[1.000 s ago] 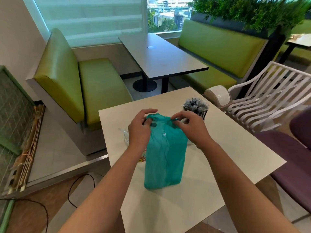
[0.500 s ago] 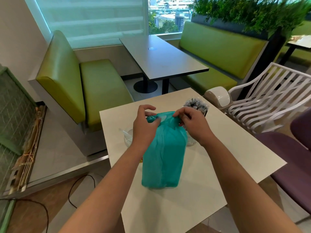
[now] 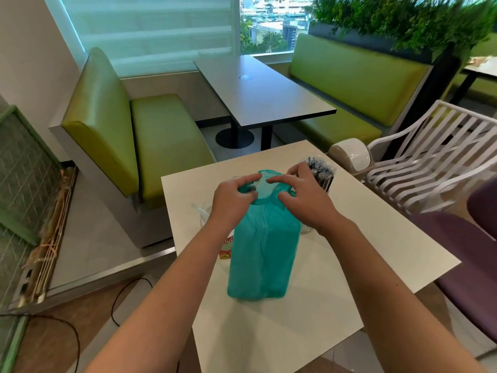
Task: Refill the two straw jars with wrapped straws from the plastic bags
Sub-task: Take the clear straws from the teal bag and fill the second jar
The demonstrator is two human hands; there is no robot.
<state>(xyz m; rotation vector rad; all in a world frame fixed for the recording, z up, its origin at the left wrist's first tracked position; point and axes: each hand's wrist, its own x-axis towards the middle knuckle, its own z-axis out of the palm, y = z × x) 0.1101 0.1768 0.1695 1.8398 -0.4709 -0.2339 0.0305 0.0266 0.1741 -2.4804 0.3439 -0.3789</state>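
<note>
A teal plastic bag (image 3: 262, 254) stands upright in the middle of the white table (image 3: 363, 254). My left hand (image 3: 232, 200) pinches the left side of the bag's mouth. My right hand (image 3: 304, 196) grips the right side of the mouth, which gapes a little between them. Behind my right hand stands a jar of dark wrapped straws (image 3: 322, 170), partly hidden. A clear jar (image 3: 203, 215) sits to the left, mostly hidden by my left wrist. The bag's contents are not visible.
A white slatted chair (image 3: 430, 162) and a purple chair (image 3: 473, 254) stand on the right. A small white bin (image 3: 351, 156) sits beyond the table's far edge. Green benches (image 3: 150, 141) flank a dark table (image 3: 263, 95) behind. A labelled packet (image 3: 226, 247) peeks out left of the bag.
Both hands have pulled the bag's top apart, so its mouth now gapes between them. The bag stays upright in the same spot.
</note>
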